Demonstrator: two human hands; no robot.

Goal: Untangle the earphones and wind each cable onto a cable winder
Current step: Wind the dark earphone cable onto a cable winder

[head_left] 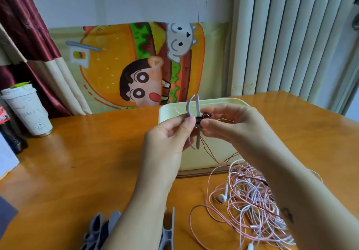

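Left hand (167,139) pinches slim grey winder (198,142); right hand (233,125) pinches glossy red earbud (206,116) against it.

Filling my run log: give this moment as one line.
left hand: holds winder | right hand: pinches red earbud against winder | red cable: trails down to tangle on table

Both your hands are raised in front of you, close together, with the fingertips almost meeting. Your left hand (171,135) comes up from the lower middle. Its thumb and forefinger pinch the grey cable winder (197,104), and the other fingers are curled below. Your right hand (233,125) comes in from the lower right, with its back toward you. Its thumb and fingers pinch a dark red earbud (206,116) at the winder's middle. Both forearms are bare, and the right one carries a small dark mark.
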